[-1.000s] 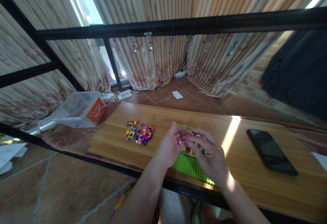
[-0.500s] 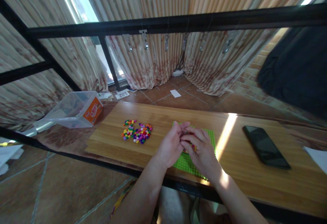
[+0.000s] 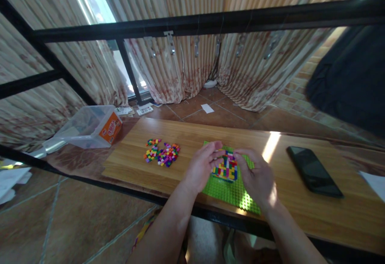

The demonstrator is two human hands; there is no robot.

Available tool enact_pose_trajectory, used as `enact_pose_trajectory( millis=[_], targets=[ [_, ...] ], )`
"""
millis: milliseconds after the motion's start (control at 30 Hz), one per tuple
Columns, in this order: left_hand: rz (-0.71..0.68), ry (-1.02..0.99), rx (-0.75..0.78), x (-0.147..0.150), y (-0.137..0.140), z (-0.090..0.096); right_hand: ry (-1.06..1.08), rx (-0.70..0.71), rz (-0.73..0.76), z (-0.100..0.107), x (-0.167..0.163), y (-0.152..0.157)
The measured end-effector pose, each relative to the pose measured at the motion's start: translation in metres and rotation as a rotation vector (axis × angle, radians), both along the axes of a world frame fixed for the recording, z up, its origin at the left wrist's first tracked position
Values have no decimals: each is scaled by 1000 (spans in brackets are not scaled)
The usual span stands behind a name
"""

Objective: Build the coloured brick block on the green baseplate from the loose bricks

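A green studded baseplate [image 3: 224, 193] lies on the wooden board, carrying a rectangular build of multicoloured toy bricks [image 3: 225, 171] with a partly blue edge. My left hand [image 3: 200, 167] is at the build's left side, its fingers curled inward; whatever lies in them is hidden. At the upper right corner of the build, my right hand [image 3: 258, 177] has thumb and forefinger pinched together. Anything between those fingertips is too small to make out. Left of my hands, loose small bricks [image 3: 168, 154] in many colours lie in a pile on the board.
On the right of the wooden board [image 3: 192, 131] lies a black phone [image 3: 314, 171], with white paper [image 3: 373, 183] beyond it. A clear plastic bin [image 3: 90, 129] with an orange label stands at the left. A black metal rail [image 3: 192, 25] crosses in front of the curtains.
My hands were together over the build. The right hand has moved away to the right and now pinches at the build's corner, leaving the bricks in sight. My left hand stays nearly in place.
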State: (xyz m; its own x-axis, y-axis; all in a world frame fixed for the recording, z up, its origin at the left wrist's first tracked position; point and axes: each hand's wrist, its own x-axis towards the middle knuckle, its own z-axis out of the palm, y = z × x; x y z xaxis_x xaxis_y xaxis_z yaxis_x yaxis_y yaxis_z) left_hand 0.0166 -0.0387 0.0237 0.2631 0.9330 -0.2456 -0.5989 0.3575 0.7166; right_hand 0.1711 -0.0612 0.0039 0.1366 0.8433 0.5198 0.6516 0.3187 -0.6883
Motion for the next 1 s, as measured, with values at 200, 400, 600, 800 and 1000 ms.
enact_pose_trajectory(
  millis=[200,400,600,800,1000],
  targets=[
    [226,389,12,-7,8,-14,196,-140,-130,-8,23,4],
    [113,721,116,-4,11,-31,53,-186,35,-12,19,3],
    [27,777,173,-5,11,-36,-77,-143,-6,-14,20,4],
    [-28,802,222,-8,8,-33,-192,-92,17,-13,18,1],
    [-36,816,268,-10,8,-35,-249,-88,59,-20,18,3]
  ],
)
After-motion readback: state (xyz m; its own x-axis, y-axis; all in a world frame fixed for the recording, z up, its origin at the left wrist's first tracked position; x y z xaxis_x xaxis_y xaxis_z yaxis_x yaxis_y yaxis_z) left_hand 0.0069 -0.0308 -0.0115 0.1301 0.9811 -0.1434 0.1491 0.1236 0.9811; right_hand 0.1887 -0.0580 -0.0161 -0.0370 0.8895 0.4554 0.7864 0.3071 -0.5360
